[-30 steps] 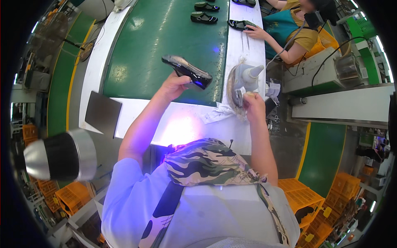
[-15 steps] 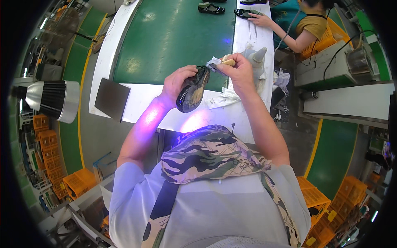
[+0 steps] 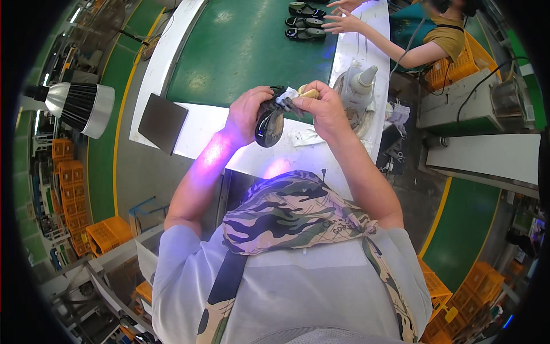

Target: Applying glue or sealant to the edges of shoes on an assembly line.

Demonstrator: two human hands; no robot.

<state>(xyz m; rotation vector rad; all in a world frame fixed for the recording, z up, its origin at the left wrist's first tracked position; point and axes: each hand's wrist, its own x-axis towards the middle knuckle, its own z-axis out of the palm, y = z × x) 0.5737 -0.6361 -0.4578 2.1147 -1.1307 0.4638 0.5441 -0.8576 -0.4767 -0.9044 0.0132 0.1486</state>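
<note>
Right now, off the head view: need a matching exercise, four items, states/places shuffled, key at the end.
Column one
1. left hand
2. right hand
3. dark flat panel
4. grey bottle

Column two
A. at the left corner of the white tabletop
B. holding a whitish wad in its fingers
C. just right of the green surface
D. gripping a glossy black shoe

Pairs: 1-D, 2-B, 3-A, 4-C
</note>
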